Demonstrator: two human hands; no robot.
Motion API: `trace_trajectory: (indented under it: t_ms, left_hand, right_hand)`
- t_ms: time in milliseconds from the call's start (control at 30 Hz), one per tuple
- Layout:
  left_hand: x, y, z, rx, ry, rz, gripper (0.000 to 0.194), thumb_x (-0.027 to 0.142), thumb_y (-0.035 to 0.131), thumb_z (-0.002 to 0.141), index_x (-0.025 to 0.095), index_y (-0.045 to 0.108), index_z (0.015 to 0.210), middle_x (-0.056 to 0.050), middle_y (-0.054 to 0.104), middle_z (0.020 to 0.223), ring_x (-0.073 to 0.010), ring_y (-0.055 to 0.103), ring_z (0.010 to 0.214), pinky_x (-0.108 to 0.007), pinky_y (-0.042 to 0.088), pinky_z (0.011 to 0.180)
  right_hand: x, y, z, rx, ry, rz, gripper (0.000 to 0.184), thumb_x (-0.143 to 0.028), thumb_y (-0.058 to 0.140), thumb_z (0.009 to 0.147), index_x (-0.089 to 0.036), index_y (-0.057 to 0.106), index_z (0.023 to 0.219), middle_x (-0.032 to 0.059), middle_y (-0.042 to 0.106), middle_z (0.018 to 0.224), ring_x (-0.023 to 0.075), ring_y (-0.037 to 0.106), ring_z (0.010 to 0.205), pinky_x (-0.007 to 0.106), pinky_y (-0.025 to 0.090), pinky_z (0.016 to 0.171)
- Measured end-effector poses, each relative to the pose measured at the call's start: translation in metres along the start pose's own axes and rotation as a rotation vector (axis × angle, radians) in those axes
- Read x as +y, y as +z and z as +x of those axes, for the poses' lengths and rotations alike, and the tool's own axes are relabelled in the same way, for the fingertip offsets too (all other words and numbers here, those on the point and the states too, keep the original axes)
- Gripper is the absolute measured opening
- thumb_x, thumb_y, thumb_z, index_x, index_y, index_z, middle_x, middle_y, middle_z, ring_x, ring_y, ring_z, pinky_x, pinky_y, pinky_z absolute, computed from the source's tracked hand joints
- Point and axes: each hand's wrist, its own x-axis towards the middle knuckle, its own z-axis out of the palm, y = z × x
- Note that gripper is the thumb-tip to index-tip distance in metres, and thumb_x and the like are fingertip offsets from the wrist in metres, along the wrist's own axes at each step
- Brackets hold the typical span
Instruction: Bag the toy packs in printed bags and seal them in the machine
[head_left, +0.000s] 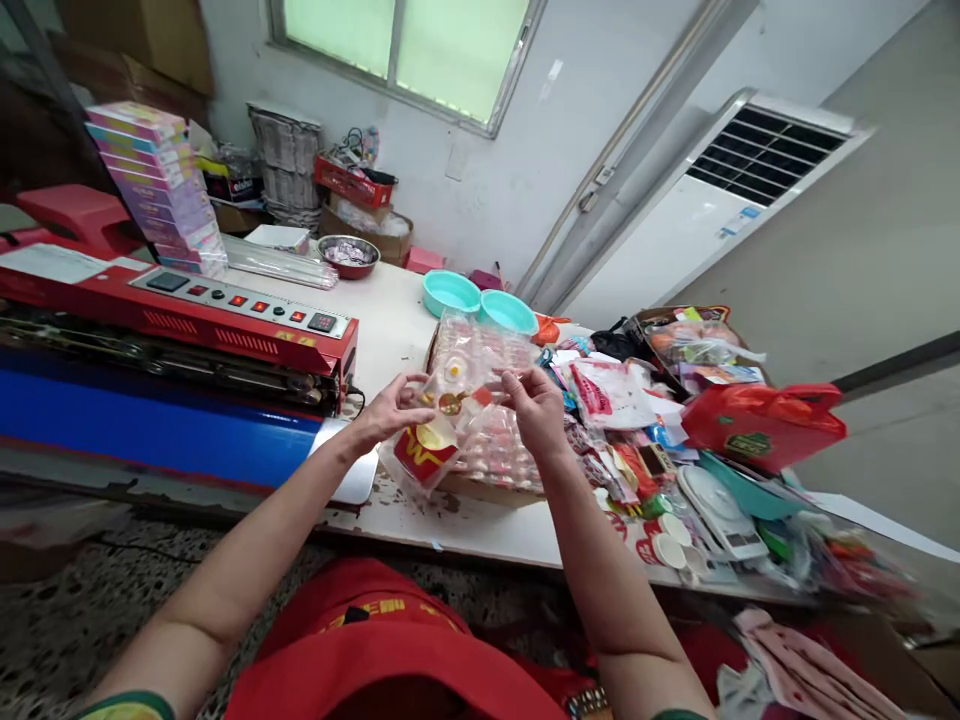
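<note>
Between my hands is a clear plastic bag [427,440] holding small toy-like food pieces. Inside it shows a red fries box [421,452] with a yellow mark, low on the left side. My left hand [397,408] is closed on the bag's left side, fingers curled. At the bag's upper right, my right hand [536,405] pinches the plastic between thumb and fingers. A fried-egg piece [454,371] shows just above; I cannot tell whether it lies in the same bag. Below and behind sits a cardboard box [491,490] filled with rows of clear packs [499,440].
Left stands a red machine [247,325] with a blue belt [150,415]. Two turquoise basins [451,292] sit behind the box. At right are heaped packages, a red bag [765,425], paper cups [667,548] and a white scale [720,510]. Stacked boxes [161,185] rise behind the machine.
</note>
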Motion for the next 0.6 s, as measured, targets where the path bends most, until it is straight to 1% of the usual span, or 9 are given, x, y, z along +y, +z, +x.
trace_trajectory:
  t_ms: [100,200,233,300,367,400,467,533,600]
  left_hand:
    - [-0.014,-0.01,-0.017,0.078,-0.113,0.03,0.059,0.029,0.077,0.067,0.019,0.05,0.119,-0.006,0.064,0.098,-0.0195,0.064,0.088,-0.031,0.049,0.076]
    - [-0.032,-0.03,-0.037,0.148,-0.216,0.024,0.057,0.023,0.076,0.064,0.017,0.052,0.115,-0.004,0.064,0.095,-0.018,0.064,0.084,-0.029,0.049,0.073]
    - [-0.036,-0.039,-0.045,0.173,-0.252,0.041,0.056,0.022,0.076,0.063,0.017,0.053,0.114,-0.003,0.064,0.091,-0.0173,0.064,0.081,-0.028,0.048,0.071]
    - [-0.042,-0.054,-0.061,0.215,-0.329,0.085,0.054,0.021,0.075,0.062,0.016,0.056,0.112,-0.001,0.064,0.083,-0.0162,0.063,0.074,-0.027,0.048,0.067]
    - [-0.045,-0.065,-0.077,0.245,-0.396,0.081,0.053,0.023,0.075,0.062,0.016,0.057,0.111,-0.002,0.064,0.081,-0.0163,0.063,0.071,-0.027,0.047,0.065]
    - [-0.046,-0.068,-0.083,0.264,-0.412,0.068,0.054,0.025,0.076,0.063,0.016,0.056,0.113,-0.003,0.065,0.083,-0.0167,0.063,0.072,-0.027,0.048,0.065]
    - [-0.049,-0.069,-0.092,0.312,-0.416,0.072,0.061,0.027,0.078,0.062,0.017,0.054,0.117,-0.004,0.067,0.088,-0.0174,0.064,0.072,-0.027,0.048,0.065]
    - [-0.053,-0.064,-0.096,0.348,-0.408,0.111,0.067,0.027,0.08,0.06,0.018,0.053,0.12,-0.005,0.068,0.091,-0.0175,0.065,0.072,-0.027,0.049,0.064]
    - [-0.058,-0.057,-0.096,0.374,-0.418,0.116,0.066,0.026,0.081,0.059,0.017,0.055,0.118,-0.005,0.069,0.092,-0.0177,0.065,0.073,-0.027,0.049,0.065]
  right_hand:
    - [0.032,0.028,-0.013,-0.013,0.143,0.075,0.038,-0.053,0.071,0.073,-0.019,0.055,0.076,0.0071,0.07,0.1,0.0184,0.07,0.076,0.026,0.055,0.057]
    - [0.071,0.055,-0.032,-0.05,0.261,0.116,0.039,-0.056,0.068,0.073,-0.02,0.054,0.075,0.0085,0.069,0.106,0.0222,0.069,0.086,0.031,0.057,0.064]
    - [0.081,0.062,-0.037,-0.086,0.262,0.092,0.039,-0.056,0.068,0.073,-0.02,0.054,0.073,0.0096,0.069,0.107,0.0245,0.067,0.094,0.034,0.056,0.07]
    - [0.093,0.073,-0.043,-0.195,0.201,0.016,0.038,-0.054,0.07,0.073,-0.019,0.054,0.066,0.0122,0.067,0.112,0.0284,0.061,0.108,0.041,0.052,0.085]
    - [0.1,0.08,-0.043,-0.341,0.149,-0.017,0.037,-0.05,0.073,0.071,-0.019,0.055,0.061,0.0135,0.064,0.117,0.0299,0.058,0.113,0.044,0.048,0.092]
    - [0.102,0.084,-0.041,-0.415,0.169,0.006,0.037,-0.049,0.074,0.07,-0.018,0.056,0.061,0.0131,0.063,0.119,0.0293,0.059,0.109,0.044,0.05,0.089]
    - [0.106,0.091,-0.039,-0.544,0.291,0.107,0.038,-0.049,0.074,0.068,-0.018,0.054,0.062,0.0113,0.059,0.123,0.0258,0.062,0.096,0.04,0.056,0.074]
    - [0.113,0.1,-0.039,-0.612,0.426,0.208,0.04,-0.05,0.074,0.066,-0.018,0.05,0.064,0.0101,0.056,0.124,0.0211,0.062,0.085,0.035,0.056,0.06]
    - [0.121,0.109,-0.042,-0.636,0.487,0.247,0.042,-0.049,0.075,0.063,-0.018,0.047,0.066,0.0095,0.053,0.124,0.0179,0.061,0.079,0.033,0.056,0.056]
